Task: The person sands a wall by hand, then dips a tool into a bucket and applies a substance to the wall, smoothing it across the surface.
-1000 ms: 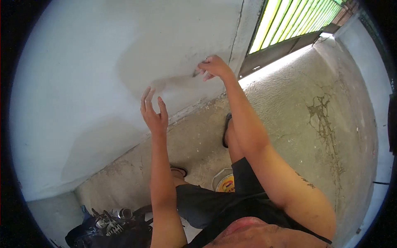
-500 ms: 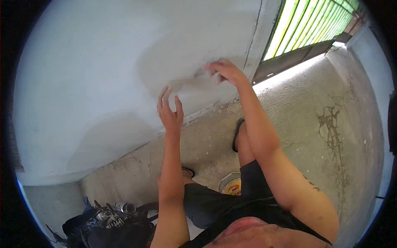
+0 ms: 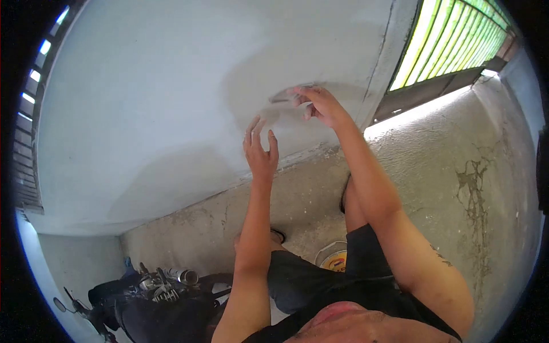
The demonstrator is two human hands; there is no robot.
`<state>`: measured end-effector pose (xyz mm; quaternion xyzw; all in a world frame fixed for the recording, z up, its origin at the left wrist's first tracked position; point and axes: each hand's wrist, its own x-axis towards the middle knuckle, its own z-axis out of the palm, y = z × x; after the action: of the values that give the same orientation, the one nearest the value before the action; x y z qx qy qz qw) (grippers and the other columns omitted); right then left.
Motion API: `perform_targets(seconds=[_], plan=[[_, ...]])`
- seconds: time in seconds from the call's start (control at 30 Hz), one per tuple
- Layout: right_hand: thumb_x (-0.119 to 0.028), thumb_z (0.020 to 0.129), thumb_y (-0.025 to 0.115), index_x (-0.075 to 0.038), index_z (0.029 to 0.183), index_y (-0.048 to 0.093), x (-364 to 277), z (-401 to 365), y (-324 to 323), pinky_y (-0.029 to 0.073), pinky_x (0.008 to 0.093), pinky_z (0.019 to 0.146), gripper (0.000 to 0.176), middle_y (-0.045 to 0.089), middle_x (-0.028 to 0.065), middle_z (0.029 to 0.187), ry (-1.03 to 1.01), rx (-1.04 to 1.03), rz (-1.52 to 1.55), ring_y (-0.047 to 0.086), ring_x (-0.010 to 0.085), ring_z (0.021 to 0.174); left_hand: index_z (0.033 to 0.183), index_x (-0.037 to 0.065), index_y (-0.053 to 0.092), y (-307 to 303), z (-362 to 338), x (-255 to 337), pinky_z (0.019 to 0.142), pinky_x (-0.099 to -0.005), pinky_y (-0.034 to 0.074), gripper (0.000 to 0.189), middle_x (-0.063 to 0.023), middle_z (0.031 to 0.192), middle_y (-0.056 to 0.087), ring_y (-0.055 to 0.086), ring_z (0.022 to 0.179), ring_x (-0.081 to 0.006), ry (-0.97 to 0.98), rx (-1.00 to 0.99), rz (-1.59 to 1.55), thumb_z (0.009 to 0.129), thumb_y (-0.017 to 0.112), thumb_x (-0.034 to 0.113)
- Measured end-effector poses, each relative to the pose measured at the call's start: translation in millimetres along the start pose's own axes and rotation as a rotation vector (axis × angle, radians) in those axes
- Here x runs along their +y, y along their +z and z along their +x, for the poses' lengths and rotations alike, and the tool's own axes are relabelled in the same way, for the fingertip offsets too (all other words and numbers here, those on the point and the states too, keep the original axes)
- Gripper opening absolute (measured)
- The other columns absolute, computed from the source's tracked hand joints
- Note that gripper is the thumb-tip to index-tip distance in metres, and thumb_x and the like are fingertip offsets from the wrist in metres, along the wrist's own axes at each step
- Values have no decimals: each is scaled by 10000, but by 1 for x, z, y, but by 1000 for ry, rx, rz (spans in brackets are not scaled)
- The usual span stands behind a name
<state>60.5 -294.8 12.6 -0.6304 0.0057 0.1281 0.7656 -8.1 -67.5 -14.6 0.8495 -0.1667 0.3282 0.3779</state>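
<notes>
Right hand (image 3: 324,106) holds flat tool (image 3: 280,96) at wall (image 3: 143,86); left hand (image 3: 262,154) open nearby.

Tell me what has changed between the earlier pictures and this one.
The right hand and its flat, blurred tool have moved left along the wall, closer to the left hand. The view has swung left, bringing in a barred opening at the edge. No grip visibly taken or released. Left hand stays raised, open and empty; the bucket stays put.
</notes>
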Motion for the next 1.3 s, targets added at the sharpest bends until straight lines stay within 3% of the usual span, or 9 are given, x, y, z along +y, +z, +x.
perform_targets(seconds=[0.07,0.13,0.27,0.33,0.43,0.6,0.87,0.97,1.3], plan=[[-326,1002,651,-29,1168,756,3,4,7,556,260,529,356,757,87,962,-37,-79,221,579,141,484,1325,76,624,-1,-1,-2,1031,-479,439,358,-153,1412,613,594,1258,-364,-13,7,-9,971,645,117],[-303,1015,647,-11,1175,747,16,12,13,574,267,522,348,760,102,974,102,-59,-561,635,153,535,1324,74,625,-3,0,0,1034,-479,438,359,-155,1411,613,594,1259,-365,-20,4,-15,969,647,120],[-293,1018,652,16,1184,736,22,19,36,599,302,528,361,766,125,964,40,-57,-411,694,183,591,1328,54,610,-9,1,-1,1063,-474,454,359,-190,1368,619,583,1261,-386,-3,4,14,971,640,76],[-284,1019,652,35,1198,727,4,8,43,615,321,532,373,768,145,960,-65,-144,25,721,215,608,1329,54,607,-8,-1,-3,1057,-474,455,363,-189,1363,623,586,1254,-387,-4,27,8,969,644,79],[-275,1021,646,36,1192,735,24,22,46,599,303,527,366,762,140,939,14,-81,-400,706,199,580,1318,58,610,-11,0,-8,1017,-478,466,370,-175,1342,644,611,1216,-380,33,55,4,952,658,85],[-272,979,691,53,1116,756,14,13,63,605,299,528,358,744,108,865,-76,-48,-422,723,165,665,1242,68,639,-21,4,-7,955,-461,486,311,-155,1247,680,637,1154,-363,7,105,30,940,686,122],[-223,998,651,-4,1068,790,38,22,85,512,266,565,269,697,52,733,-309,0,-251,635,104,616,922,79,697,-21,-6,-9,807,-440,482,326,-89,867,707,679,793,-313,-9,-548,-121,919,743,402],[-222,983,670,-15,1049,797,40,16,97,487,267,555,251,703,37,744,-437,22,-392,597,81,618,987,70,708,-13,-13,-16,811,-446,482,429,-97,931,714,676,849,-313,-21,-576,-137,874,776,478],[-210,962,678,-9,1048,797,22,1,107,470,284,501,249,725,54,784,-139,-63,-377,622,93,616,1163,84,650,-33,-11,-18,850,-463,483,690,-117,1141,671,660,966,-315,30,-508,-221,752,820,612]])
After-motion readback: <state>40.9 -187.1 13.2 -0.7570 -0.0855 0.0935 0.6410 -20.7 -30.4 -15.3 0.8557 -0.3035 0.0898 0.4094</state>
